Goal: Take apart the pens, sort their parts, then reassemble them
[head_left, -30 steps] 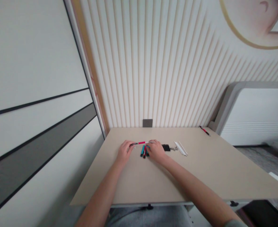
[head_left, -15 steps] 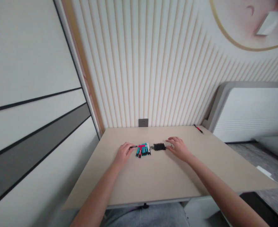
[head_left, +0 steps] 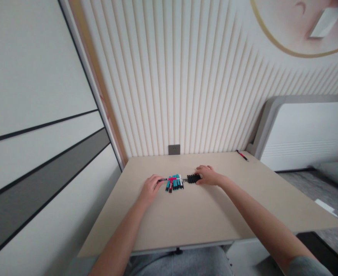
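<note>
My left hand (head_left: 151, 188) pinches a red-and-black pen (head_left: 163, 179) at its dark end, held level from the fingertips toward the right. Its front part crosses over a row of blue-and-black pen barrels (head_left: 175, 184), with a red one (head_left: 170, 186) and a white one (head_left: 181, 181) among them. My right hand (head_left: 207, 175) is at the right end of a row of short black tubes (head_left: 192, 178), thumb and fingers apart around the end tubes. Whether it grips one is hidden. Small greyish pieces (head_left: 185, 179) lie between the two rows.
Another red-and-black pen (head_left: 242, 155) lies at the back right of the beige table (head_left: 183, 218). Behind stands a ribbed wall with a dark socket (head_left: 174, 149). A white cabinet (head_left: 42, 184) rises on the left; a bed headboard (head_left: 301, 134) is on the right.
My right hand has moved left, from beside the black tubes to over their right end. My left hand keeps the pen in nearly the same place. The camera view has shifted slightly.
</note>
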### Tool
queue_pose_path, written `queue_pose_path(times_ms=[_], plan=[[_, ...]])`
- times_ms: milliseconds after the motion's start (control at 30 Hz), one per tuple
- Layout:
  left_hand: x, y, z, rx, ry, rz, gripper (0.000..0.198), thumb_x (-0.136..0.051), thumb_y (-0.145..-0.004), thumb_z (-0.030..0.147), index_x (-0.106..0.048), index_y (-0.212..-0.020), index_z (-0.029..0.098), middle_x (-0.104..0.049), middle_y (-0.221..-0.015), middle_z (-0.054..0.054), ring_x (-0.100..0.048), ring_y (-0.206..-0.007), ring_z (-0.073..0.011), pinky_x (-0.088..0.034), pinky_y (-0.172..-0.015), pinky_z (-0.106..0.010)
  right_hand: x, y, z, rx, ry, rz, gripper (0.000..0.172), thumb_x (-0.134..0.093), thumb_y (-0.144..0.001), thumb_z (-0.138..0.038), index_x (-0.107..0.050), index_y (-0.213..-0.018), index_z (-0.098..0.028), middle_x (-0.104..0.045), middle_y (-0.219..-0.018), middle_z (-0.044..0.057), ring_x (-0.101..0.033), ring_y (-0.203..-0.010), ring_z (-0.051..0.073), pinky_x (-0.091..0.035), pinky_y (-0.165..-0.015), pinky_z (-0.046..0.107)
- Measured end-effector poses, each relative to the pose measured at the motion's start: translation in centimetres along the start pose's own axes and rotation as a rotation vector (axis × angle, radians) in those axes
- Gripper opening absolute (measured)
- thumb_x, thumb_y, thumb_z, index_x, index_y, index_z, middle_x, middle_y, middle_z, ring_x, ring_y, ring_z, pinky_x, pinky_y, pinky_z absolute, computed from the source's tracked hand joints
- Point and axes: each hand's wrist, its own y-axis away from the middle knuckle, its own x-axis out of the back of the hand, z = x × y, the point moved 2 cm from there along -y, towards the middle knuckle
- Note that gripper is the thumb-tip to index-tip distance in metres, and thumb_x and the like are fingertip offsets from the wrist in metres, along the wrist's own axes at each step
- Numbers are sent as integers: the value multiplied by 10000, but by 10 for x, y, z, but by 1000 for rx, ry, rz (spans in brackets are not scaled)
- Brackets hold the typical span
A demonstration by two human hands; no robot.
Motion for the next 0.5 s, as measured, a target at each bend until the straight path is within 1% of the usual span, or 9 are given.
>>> queue_pose_path(times_ms=[167, 233, 300, 400, 433, 500], plan=[[-1, 0, 0, 0, -2, -13, 194, -489, -963, 322, -642, -996, 207, -661, -946, -56, -607, -904, -197, -474, -816, -335, 7, 8, -1, 21, -45, 46, 445, -754, -688, -384, -691, -1118, -291, -598, -1283, 109, -469, -1261, 305, -261, -1062, 508], [-2, 0, -1, -2, -5, -9, 198, -487, -963, 324, -644, -995, 207, -663, -950, -59, -608, -908, -200, -476, -814, -337, 11, 11, -2, 31, -112, 88, 456, -741, -699, -354, -679, -1142, -266, -600, -1284, 112, -485, -1248, 297, -287, -1058, 486], [-2, 1, -2, -1, -8, -4, 204, -484, -964, 325, -645, -998, 206, -664, -951, -60, -610, -911, -201, -478, -813, -337, 14, 14, -5, 39, -269, 164, 483, -704, -732, -316, -640, -1204, -235, -632, -1236, 114, -548, -1175, 269, -366, -1014, 440], [-2, 1, -2, 8, -13, -3, 201, -485, -965, 318, -645, -1002, 202, -665, -955, -59, -612, -913, -200, -480, -811, -339, 9, 22, -19, 73, -644, 272, 517, -595, -814, -280, -532, -1323, -208, -702, -1050, 83, -649, -936, 200, -496, -840, 357], [-1, 1, -2, 9, -14, 0, 198, -488, -965, 314, -645, -1001, 201, -666, -955, -58, -612, -912, -200, -481, -809, -339, 4, 25, -25, 91, -759, 304, 507, -563, -835, -281, -517, -1333, -203, -708, -1004, 69, -655, -876, 185, -513, -790, 340], [-1, 1, 0, 9, -14, 10, 193, -492, -964, 311, -645, -1001, 200, -667, -954, -59, -612, -909, -199, -483, -809, -340, -7, 31, -38, 105, -899, 380, 452, -517, -864, -293, -544, -1304, -190, -706, -989, 67, -652, -860, 176, -524, -764, 329]])
